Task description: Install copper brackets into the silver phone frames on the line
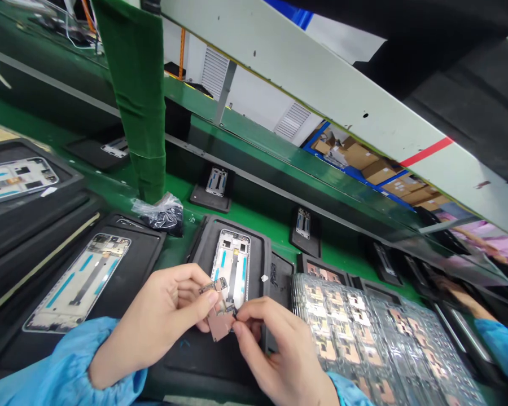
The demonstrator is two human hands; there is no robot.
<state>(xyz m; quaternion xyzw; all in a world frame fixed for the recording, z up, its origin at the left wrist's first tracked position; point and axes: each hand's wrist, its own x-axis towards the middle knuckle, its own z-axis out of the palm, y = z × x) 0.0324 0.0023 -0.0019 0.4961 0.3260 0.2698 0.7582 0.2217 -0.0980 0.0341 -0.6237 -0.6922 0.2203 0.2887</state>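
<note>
Circuit board: held clear of the bench (254,210) between both hands, its copper-coloured face (220,326) turned up toward the wearer
Left hand (154,307): thumb in front and fingers behind, pinching the upper left part of the circuit board
Right hand (281,349): thumb and index finger closed at the right edge of the circuit board; whether a small dark part is also pinched there cannot be told
Board axis: long side runs away from the wearer, far end leaning slightly left
Phone frame (242,265): lies in a black foam tray (261,254) straight beyond the circuit board, long axis also pointing away
Board to frame: the circuit board overlaps the near end of the phone frame in view; the height gap cannot be told
Nearer hand: left, its fingers just beside the frame's left long edge; right fingers sit by the near right corner
Clear trays (338,316): stacked right of the right hand, holding copper-coloured parts
Second phone frame (79,276): on a black tray left of the left hand
</note>
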